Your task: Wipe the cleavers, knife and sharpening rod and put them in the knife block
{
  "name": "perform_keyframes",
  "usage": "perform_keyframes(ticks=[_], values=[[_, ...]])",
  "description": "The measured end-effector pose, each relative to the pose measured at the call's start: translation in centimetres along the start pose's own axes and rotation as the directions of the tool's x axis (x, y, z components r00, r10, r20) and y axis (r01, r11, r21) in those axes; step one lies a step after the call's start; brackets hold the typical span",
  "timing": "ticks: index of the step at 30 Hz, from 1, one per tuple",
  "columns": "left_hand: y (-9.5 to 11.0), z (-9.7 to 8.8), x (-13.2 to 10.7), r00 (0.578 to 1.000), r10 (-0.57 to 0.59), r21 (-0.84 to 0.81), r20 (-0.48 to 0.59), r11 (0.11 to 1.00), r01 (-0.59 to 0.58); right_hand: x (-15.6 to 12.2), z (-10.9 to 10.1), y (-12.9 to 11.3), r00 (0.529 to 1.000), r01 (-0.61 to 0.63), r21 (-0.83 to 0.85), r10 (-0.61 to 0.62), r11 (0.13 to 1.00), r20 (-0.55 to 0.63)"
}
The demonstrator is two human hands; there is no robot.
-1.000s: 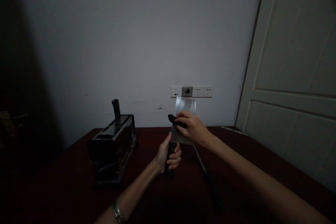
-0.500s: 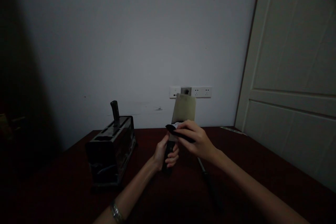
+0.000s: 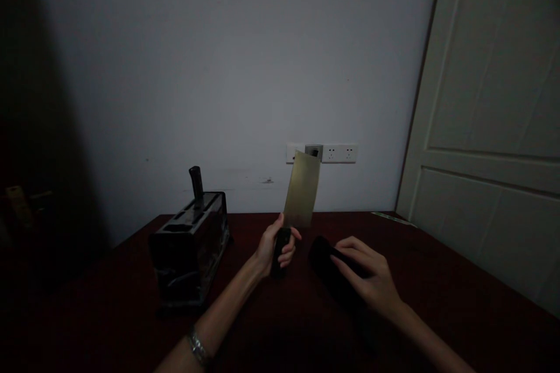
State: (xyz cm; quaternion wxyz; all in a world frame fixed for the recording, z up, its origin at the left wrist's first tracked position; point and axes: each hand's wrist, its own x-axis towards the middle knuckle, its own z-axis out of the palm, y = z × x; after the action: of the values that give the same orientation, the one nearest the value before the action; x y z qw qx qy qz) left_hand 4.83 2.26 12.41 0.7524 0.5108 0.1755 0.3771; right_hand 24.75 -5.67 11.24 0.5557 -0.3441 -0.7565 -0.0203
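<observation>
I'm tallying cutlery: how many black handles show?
2: one handle protruding from the glossy black slotted block; another handle in the left hand, below the rectangular metal blade. Darkness near the right hand may hide more.

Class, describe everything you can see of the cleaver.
The cleaver has a broad, roughly rectangular, metal-looking blade with a yellowish sheen and a dark handle. It points upward, leaning slightly right, in front of the wall. The left hand wraps the handle, its thumb near the blade's base; the right hand is apart.
</observation>
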Motion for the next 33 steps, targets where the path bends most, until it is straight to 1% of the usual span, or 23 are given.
perform_keyframes(ticks=[3, 5, 8, 10, 13, 16, 18, 20, 24, 27, 29, 30, 31, 33], values=[[0.0, 0.3, 0.0, 0.999, -0.011, 0.047, -0.034, 0.999, 0.013, -1.7, 0.9, 0.5, 0.997, 0.002, -0.004, -0.002, 1.0, 0.077], [-0.1, 0.4, 0.0, 0.998, -0.011, 0.083, -0.054, 0.996, 0.016, -2.4, 1.7, 0.7, 0.987, -0.007, -0.019, 0.01, 1.0, 0.159], [-0.3, 0.6, 0.0, 0.997, 0.018, 0.145, -0.077, 0.989, -0.007, -3.5, 3.1, 0.6, 0.948, 0.005, -0.096, 0.026, 0.995, 0.318], [-0.3, 0.7, 0.0, 0.995, 0.041, 0.17, -0.096, 0.985, -0.024, -4.3, 4.0, 0.4, 0.902, 0.067, -0.195, 0.024, 0.978, 0.431], [-0.4, 0.8, 0.1, 0.987, 0.072, 0.168, -0.141, 0.985, -0.048, -5.6, 5.3, 0.1, 0.808, 0.181, -0.303, 0.034, 0.936, 0.588], [-0.5, 0.8, 0.3, 0.974, 0.112, 0.14, -0.199, 0.986, -0.085, -6.4, 6.2, -0.1, 0.728, 0.193, -0.291, 0.062, 0.937, 0.683], [-0.5, 0.8, 0.3, 0.96, 0.142, 0.116, -0.242, 0.986, -0.116, -6.7, 6.6, -0.1, 0.7, 0.177, -0.261, 0.065, 0.949, 0.711], [-0.4, 0.9, 0.3, 0.946, 0.17, 0.09, -0.277, 0.984, -0.151, -6.8, 7.1, -0.2, 0.703, 0.18, -0.251, 0.054, 0.951, 0.709], [0.0, 0.8, 0.3, 0.916, 0.223, 0.07, -0.334, 0.975, -0.212, -7.5, 8.6, -0.6, 0.743, 0.23, -0.254, -0.001, 0.94, 0.669], [0.0, 0.5, 0.4, 0.904, 0.24, 0.069, -0.354, 0.971, -0.23, -7.8, 9.2, -1.3, 0.744, 0.224, -0.197, -0.037, 0.955, 0.668], [-0.2, 0.4, 0.5, 0.903, 0.238, 0.065, -0.357, 0.971, -0.23, -7.3, 8.9, -2.1, 0.746, 0.158, -0.149, -0.019, 0.976, 0.666], [-0.3, 0.4, 0.6, 0.903, 0.236, 0.065, -0.359, 0.971, -0.228, -6.9, 8.6, -2.5, 0.759, 0.101, -0.124, 0.004, 0.987, 0.651], [-0.4, 0.3, 0.6, 0.901, 0.235, 0.067, -0.363, 0.972, -0.227, -6.4, 8.3, -2.9, 0.784, 0.03, -0.092, 0.034, 0.995, 0.62], [-0.8, 0.3, 0.7, 0.896, 0.239, 0.075, -0.375, 0.971, -0.228, -4.9, 7.7, -3.3, 0.864, -0.144, 0.007, 0.122, 0.99, 0.489]])
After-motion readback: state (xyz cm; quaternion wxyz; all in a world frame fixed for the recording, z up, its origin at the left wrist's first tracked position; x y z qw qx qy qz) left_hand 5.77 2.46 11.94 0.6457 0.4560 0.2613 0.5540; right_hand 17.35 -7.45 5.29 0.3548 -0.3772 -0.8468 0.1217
